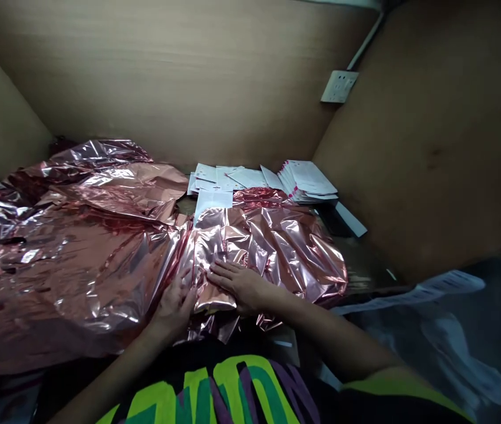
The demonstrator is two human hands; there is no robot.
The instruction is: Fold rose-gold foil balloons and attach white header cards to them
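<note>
Crinkled, shiny rose-gold foil (277,250), folded into a flat bundle, lies on the table in front of me. My right hand (241,285) rests palm down on it, fingers stretched out to the left. At the bundle's left edge, my left hand (175,303) touches the foil with its fingers apart, close to the right fingertips. A larger spread of the same foil (86,271) covers the table on the left and reaches up to my left hand. The undersides of both hands are hidden.
Behind the bundle lie loose white cards or packets (246,178) and a neat stack with pink edges (307,179). Wooden panels (188,76) enclose the back and sides. A wall socket (339,86) sits at upper right. Clear plastic (449,330) hangs at lower right.
</note>
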